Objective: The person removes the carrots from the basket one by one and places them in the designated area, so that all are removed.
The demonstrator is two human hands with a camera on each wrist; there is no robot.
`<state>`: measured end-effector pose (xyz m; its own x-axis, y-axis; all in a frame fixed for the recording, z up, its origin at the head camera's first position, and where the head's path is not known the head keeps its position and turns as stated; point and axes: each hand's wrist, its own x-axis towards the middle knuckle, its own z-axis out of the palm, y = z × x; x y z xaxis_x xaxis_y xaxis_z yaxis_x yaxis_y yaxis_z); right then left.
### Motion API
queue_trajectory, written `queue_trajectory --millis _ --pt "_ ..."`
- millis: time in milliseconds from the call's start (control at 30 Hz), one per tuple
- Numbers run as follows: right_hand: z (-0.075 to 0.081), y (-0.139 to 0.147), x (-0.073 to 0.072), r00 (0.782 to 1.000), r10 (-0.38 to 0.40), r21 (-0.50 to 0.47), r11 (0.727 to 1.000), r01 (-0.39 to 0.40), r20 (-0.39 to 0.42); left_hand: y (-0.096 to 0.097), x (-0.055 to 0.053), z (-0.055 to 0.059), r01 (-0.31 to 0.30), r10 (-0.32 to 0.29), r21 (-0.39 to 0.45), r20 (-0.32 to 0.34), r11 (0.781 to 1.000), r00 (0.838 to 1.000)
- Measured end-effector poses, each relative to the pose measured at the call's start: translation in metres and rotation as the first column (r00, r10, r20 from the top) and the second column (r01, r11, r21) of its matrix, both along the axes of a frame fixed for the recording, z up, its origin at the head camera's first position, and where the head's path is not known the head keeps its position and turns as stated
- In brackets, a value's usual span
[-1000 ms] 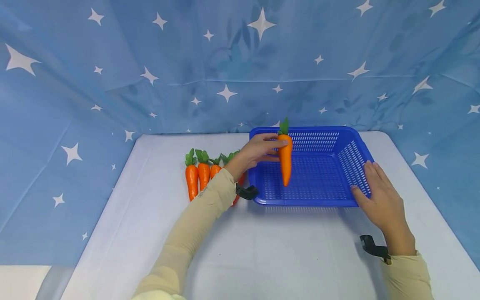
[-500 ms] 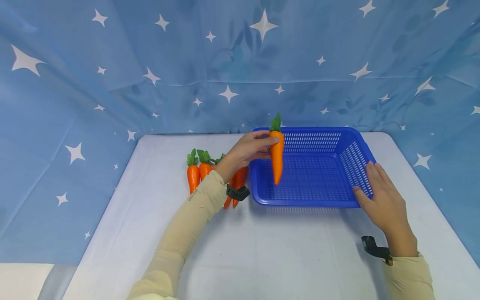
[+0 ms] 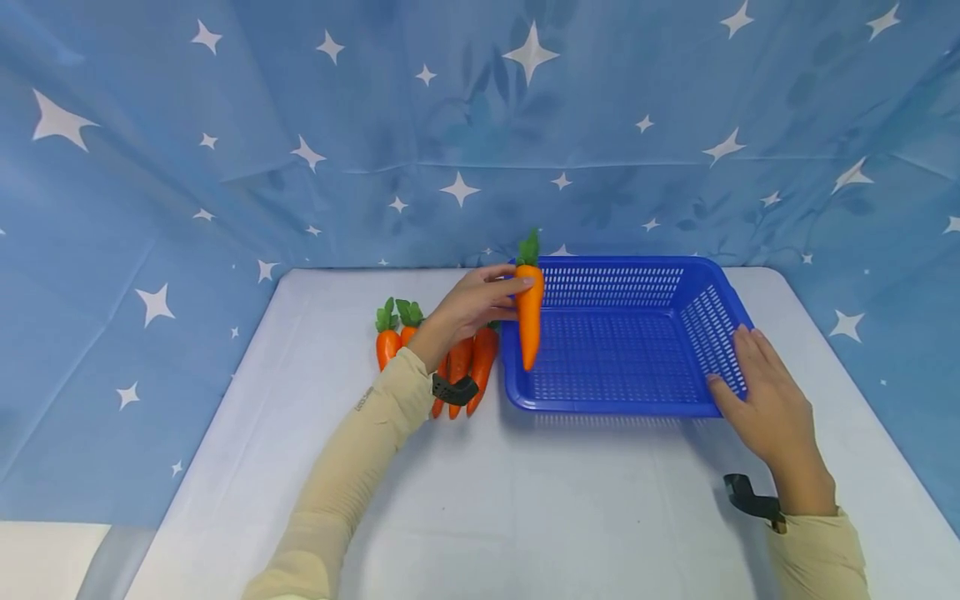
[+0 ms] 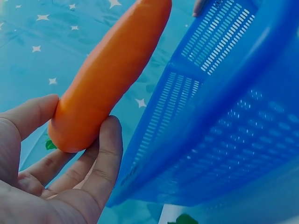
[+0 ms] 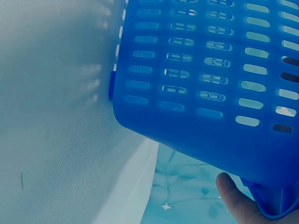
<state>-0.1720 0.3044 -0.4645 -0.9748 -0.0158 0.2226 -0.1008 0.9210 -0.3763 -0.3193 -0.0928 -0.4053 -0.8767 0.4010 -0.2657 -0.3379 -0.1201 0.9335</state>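
Observation:
My left hand (image 3: 474, 302) pinches a carrot (image 3: 529, 317) near its leafy top. The carrot hangs upright, point down, in front of the left end of a blue basket (image 3: 615, 409). In the left wrist view, the thumb and fingers press the thick end of the carrot (image 4: 110, 74), beside the basket wall (image 4: 205, 135). My right hand (image 3: 776, 408) holds the basket's right rim, the thumb on the inner side and the fingers along the outside. A fingertip (image 5: 229, 189) shows below the rim in the right wrist view. No carrot shows inside the basket.
Several more carrots (image 3: 486, 354) lie side by side on the white table (image 3: 540, 508), left of the basket and partly hidden by the left forearm. A blue curtain with stars (image 3: 375, 125) hangs behind and at the sides.
My left hand has moved left with the carrot, from over the basket's interior to its left end. The right hand and the basket have stayed in place.

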Motion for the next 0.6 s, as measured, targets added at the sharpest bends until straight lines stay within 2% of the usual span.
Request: queue_trajectory --millis 333,600 --pt "0.000 -0.002 0.000 1.000 -0.002 0.000 1.000 0.002 0.000 -0.026 0.004 -0.006 -0.035 0.035 -0.024 -0.012 0.999 0.999" --pt "-0.001 -0.001 0.000 1.000 -0.001 0.001 1.000 0.001 -0.004 -0.045 0.008 -0.010 -0.053 0.050 -0.057 -0.046 0.997 0.998"
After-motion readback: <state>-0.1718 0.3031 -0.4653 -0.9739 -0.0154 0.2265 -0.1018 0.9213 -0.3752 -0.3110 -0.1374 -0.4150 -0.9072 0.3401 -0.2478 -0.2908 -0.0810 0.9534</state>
